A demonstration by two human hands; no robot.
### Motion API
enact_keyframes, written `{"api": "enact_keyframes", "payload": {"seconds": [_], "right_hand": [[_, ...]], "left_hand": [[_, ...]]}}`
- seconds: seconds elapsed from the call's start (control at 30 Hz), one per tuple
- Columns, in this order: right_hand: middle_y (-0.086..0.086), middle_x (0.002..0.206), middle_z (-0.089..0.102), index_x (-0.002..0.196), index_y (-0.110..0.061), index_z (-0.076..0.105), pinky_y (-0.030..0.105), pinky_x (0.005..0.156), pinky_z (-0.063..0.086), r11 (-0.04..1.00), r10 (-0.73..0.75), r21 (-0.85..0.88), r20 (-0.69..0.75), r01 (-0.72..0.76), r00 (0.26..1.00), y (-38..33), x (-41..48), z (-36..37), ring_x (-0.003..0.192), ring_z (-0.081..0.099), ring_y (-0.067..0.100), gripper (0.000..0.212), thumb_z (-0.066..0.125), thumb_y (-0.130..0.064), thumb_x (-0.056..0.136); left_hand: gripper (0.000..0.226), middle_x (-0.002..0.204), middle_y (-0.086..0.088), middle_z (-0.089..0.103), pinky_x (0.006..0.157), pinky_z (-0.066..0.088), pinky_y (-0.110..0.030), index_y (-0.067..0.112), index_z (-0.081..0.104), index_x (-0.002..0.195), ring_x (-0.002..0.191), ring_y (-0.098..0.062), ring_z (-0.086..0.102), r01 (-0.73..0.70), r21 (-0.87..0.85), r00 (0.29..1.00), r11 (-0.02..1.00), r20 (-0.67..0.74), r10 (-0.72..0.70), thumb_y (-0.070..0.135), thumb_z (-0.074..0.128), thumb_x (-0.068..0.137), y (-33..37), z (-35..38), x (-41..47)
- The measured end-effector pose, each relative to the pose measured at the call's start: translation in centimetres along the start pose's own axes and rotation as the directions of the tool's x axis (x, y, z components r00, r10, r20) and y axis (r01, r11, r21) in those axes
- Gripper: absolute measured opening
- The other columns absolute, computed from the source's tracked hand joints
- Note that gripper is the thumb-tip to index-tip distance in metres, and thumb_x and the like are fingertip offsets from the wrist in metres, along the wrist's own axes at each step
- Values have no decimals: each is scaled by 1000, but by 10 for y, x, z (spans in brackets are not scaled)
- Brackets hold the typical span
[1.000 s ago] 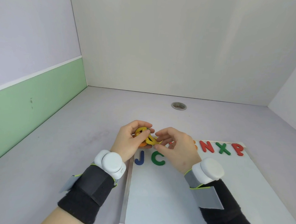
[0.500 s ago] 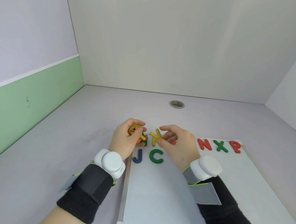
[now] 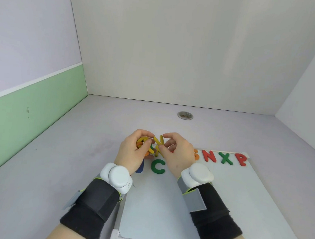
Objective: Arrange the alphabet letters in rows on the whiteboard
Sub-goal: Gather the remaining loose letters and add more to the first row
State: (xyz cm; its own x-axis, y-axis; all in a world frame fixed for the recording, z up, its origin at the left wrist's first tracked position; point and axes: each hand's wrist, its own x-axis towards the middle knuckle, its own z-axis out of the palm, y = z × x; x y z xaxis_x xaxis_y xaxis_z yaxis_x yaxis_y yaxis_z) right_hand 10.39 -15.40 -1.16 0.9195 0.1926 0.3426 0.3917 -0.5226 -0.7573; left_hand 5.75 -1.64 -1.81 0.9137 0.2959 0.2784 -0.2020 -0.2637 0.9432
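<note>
A whiteboard (image 3: 165, 212) lies flat on the grey table. Along its far edge stand an orange S (image 3: 196, 156), a red N (image 3: 208, 155), a green X (image 3: 226, 158) and a red P (image 3: 242, 159). Below them sit a green C (image 3: 157, 166) and a blue J (image 3: 139, 169), the J partly hidden by my left wrist. My left hand (image 3: 132, 153) is closed on a bunch of yellow and orange letters (image 3: 142, 143). My right hand (image 3: 176, 153) pinches a yellow letter (image 3: 159, 142) between thumb and fingers, right beside the bunch. More letters under my hands are hidden.
A round metal grommet (image 3: 185, 115) is set in the table behind my hands. Walls close the space at the back, left and right, with a green band (image 3: 33, 108) on the left wall. Both wrists wear black bands with white devices.
My right hand has pulled a yellow letter free of the bunch in my left hand and holds it apart. Both hands sit slightly nearer the board's top-left corner.
</note>
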Motion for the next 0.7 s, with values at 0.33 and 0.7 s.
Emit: {"api": "enact_keyframes", "payload": {"seconds": [0.33,0.7], "right_hand": [[-10,80,59,105,-27,60,25,60,43,994,-7,-105,76,15,997,0,6,-17,62,51,4,24,63,-25,81],[-6,77,57,104,-27,64,18,58,36,966,37,-258,253,30,967,16,-31,-52,63,50,6,30,59,-25,74]], "left_hand": [[23,95,-4,70,67,61,-30,19,53,116,73,-16,72,33,1,999,999,-40,-33,8,52,95,0,0,1],[23,96,-5,71,70,61,-32,19,51,117,77,-21,72,56,10,998,998,-23,-56,9,51,96,-6,0,4]]}}
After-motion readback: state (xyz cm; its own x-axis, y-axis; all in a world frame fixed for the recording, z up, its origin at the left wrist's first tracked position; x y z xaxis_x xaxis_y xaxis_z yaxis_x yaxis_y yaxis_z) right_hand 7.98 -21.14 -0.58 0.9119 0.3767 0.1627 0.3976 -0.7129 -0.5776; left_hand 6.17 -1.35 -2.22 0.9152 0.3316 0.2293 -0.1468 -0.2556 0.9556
